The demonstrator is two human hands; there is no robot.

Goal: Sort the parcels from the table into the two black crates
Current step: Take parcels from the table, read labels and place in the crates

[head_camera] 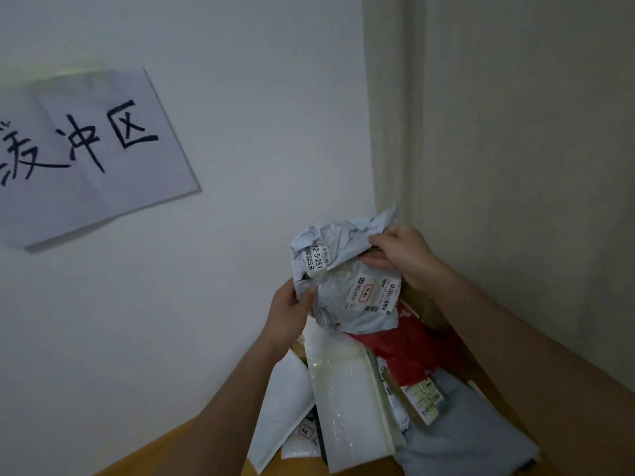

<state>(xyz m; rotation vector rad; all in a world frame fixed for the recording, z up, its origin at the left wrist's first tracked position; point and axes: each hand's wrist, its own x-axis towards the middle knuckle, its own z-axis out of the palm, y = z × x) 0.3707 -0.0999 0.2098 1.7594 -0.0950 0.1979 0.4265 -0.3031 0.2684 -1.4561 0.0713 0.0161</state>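
A crumpled grey mailer bag with white shipping labels is lifted in front of the wall, above the parcel pile. My left hand grips its lower left edge. At its upper right corner my right hand pinches the bag. Below lie a white bubble mailer, a red parcel, a white envelope and a grey bag on the wooden table. No black crate is in view.
A paper sign with handwritten characters hangs on the white wall at left. A beige curtain fills the right side. Small labelled packets lie among the pile.
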